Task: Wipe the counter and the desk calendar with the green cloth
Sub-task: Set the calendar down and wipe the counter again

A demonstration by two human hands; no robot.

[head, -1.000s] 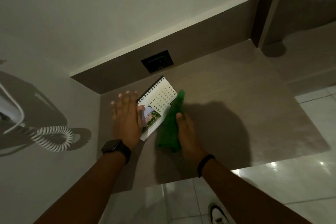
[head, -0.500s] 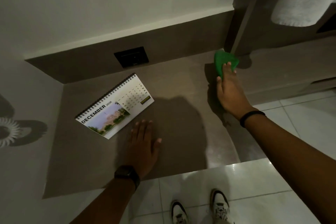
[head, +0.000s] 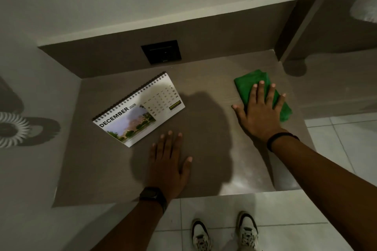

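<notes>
The folded green cloth (head: pixel 243 85) lies on the right part of the brown counter (head: pixel 204 173). My right hand (head: pixel 259 114) presses flat on it with fingers spread, covering its middle. The spiral-bound desk calendar (head: pixel 140 108), showing DECEMBER and a landscape photo, lies flat on the left half of the counter. My left hand (head: pixel 167 165) rests flat on the bare counter just in front of the calendar's lower right corner, not touching it, and holds nothing.
A dark wall socket (head: pixel 161 52) sits in the brown backsplash behind the counter. A coiled phone cord (head: pixel 12 129) hangs on the wall at left. A vertical panel (head: pixel 289 32) bounds the counter at right. My shoes (head: pixel 224 232) stand on the tiled floor below.
My right hand has dragged the cloth from the far right corner back toward the front, and it now lies flatter. The left hand stays planted near the calendar.
</notes>
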